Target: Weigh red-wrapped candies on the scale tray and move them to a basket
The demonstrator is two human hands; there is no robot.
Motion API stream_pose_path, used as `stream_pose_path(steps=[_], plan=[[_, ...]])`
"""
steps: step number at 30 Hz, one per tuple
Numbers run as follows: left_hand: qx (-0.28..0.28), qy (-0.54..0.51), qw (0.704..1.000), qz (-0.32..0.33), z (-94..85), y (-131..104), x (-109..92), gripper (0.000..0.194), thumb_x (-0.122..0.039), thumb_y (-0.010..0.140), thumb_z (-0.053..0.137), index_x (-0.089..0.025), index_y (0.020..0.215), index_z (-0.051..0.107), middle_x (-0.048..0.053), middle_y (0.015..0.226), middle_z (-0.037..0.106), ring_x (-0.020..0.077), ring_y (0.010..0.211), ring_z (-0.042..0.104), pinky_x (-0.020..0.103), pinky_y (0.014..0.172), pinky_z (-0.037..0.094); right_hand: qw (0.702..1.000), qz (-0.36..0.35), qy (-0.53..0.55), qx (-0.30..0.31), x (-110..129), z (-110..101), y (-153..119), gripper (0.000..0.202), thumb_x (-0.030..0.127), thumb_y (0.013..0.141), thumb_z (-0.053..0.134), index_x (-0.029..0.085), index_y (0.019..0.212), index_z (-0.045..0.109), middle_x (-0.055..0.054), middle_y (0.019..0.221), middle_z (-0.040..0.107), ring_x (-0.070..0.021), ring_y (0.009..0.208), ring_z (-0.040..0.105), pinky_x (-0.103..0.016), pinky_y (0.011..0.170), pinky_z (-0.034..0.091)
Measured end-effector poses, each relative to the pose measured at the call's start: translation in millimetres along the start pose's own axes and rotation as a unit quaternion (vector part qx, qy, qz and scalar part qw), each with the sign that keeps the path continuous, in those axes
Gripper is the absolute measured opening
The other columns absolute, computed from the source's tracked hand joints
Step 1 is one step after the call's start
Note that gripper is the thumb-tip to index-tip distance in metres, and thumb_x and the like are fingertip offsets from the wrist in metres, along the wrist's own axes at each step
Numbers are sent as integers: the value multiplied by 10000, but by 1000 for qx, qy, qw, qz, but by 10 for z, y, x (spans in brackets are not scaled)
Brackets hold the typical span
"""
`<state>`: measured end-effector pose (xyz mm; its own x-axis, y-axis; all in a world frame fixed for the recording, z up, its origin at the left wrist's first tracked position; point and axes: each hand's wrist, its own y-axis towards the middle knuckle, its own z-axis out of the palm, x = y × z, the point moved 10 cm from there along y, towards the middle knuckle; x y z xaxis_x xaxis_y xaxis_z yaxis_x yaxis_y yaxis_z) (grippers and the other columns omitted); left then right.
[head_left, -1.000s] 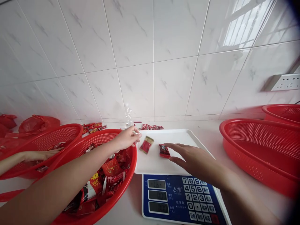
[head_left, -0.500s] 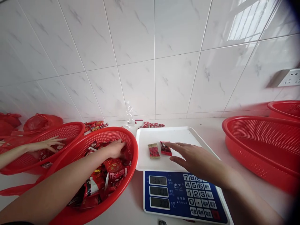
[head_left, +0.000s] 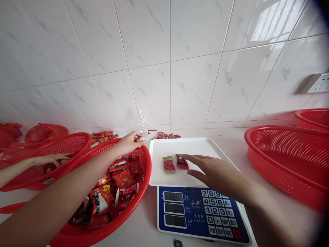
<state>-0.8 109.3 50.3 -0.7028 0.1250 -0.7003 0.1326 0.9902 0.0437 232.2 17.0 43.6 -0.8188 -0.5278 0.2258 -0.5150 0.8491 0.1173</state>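
Observation:
My left hand [head_left: 130, 143] is raised at the far right rim of a red plastic basket [head_left: 148, 168], its fingers pinching a small red-and-white wrapped snack packet [head_left: 140, 139]. Below it, several red snack packets [head_left: 123, 178] fill the basket. My right hand [head_left: 208, 167] stretches over the white tray [head_left: 200, 145] of a blue electronic scale [head_left: 191, 219], fingers extended. Its index fingertip is at a dark red packet [head_left: 182, 162] on the tray; whether it touches I cannot tell. Beside that packet lies a red-and-gold one [head_left: 169, 164].
Another person's hand [head_left: 52, 160] reaches into a second red basket [head_left: 88, 137] at left. Red bags [head_left: 46, 132] stand behind it. A clear plastic bottle [head_left: 142, 122] and loose packets [head_left: 167, 136] are near the tiled wall. At right stands a large red basket [head_left: 288, 171].
My left hand has risen out of the packets towards the basket's far rim, bringing a red-and-white packet with it. My right hand has hardly moved.

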Motion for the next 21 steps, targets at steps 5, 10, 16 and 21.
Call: stream_pose_path(steps=[5,10,16,21], plan=[[69,53,994,63,463,2,-359,395,-364,750,611,-209,1101,515,4,857,590,165,726,582,270,661,433,1000,1,6,14,23,21,26,436,293,896,455,246,1329,483,-74,1280,590,-268,1120,578,-463,897,489],[125,118,980,100,897,38,-487,255,-203,778,529,-217,1014,625,32,911,618,159,676,588,266,610,445,998,-30,50,22,90,79,71,462,269,872,498,288,1333,479,-39,1369,510,-234,1239,475,-432,990,429],[121,30,986,108,985,115,-591,199,-212,769,563,-201,960,617,32,887,629,155,726,600,269,659,474,996,-59,53,28,203,124,94,466,205,849,504,289,1307,510,-34,1403,469,-239,1301,400,-427,1027,397],[-13,-113,993,28,375,184,-254,104,-228,761,546,-196,857,524,1,768,591,131,670,583,247,606,475,997,-68,38,29,221,139,96,397,172,851,484,297,1211,597,-24,1384,492,-234,1298,408,-425,1034,397]])
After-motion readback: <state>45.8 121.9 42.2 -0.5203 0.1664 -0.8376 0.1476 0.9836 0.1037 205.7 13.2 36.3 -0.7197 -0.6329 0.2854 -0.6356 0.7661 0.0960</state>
